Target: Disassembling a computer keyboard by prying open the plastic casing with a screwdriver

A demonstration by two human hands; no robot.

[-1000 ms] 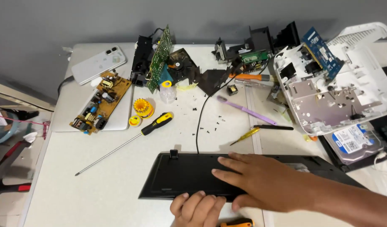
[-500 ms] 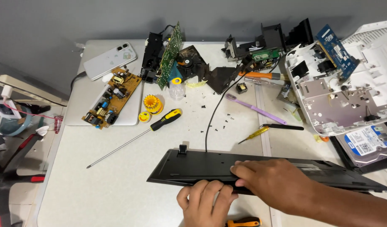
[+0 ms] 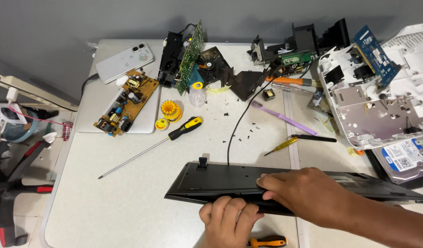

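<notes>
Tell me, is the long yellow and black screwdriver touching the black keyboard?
Apart. The head view shows bare table between the screwdriver and the upturned keyboard, which both hands grip at its near edge.

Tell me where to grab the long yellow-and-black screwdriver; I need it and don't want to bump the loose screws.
Grip the long screwdriver by its thick yellow-and-black handle, the upper-right end near the small yellow disc. Come from above, fingers across the handle. The shaft is thin, lies flat on the table, and offers little to pinch. The loose screws lie to the handle's right, so reaching from the left looks safer.
</notes>
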